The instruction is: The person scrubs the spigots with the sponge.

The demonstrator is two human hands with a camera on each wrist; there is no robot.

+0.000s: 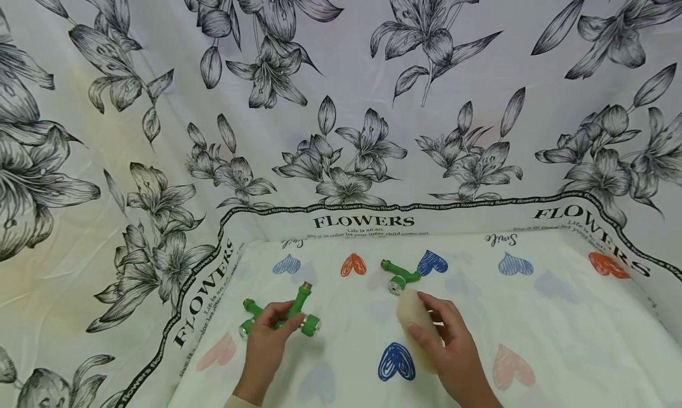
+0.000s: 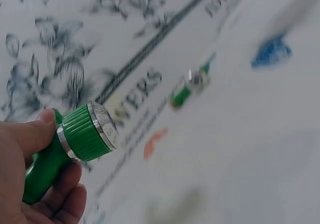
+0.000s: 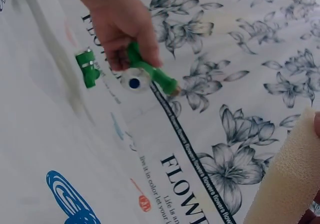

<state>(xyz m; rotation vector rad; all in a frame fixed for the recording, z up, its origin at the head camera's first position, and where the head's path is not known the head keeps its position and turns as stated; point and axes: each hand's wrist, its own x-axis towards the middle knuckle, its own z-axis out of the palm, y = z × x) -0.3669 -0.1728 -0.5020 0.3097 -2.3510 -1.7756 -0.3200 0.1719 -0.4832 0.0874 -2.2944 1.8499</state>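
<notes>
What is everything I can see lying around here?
Fitting: one, green, cross-shaped with silver caps, near left of the cloth, in the left hand's grip.
Elbow: one, green, bent, silver cap, mid cloth beside a blue heart, just beyond the sponge.
Sponge: one, beige, right of centre, under the right hand.
Cloth: one, white with coloured hearts, covering the table.
Backdrop: one, white with black lilies and FLOWERS lettering, behind and at the sides.
Left hand: grips the fitting.
Right hand: holds the sponge.

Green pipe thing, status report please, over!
Left hand grips green pipe fitting. Right hand holds beige sponge. Second green fitting lies beyond, untouched. Nothing blocking.
</notes>
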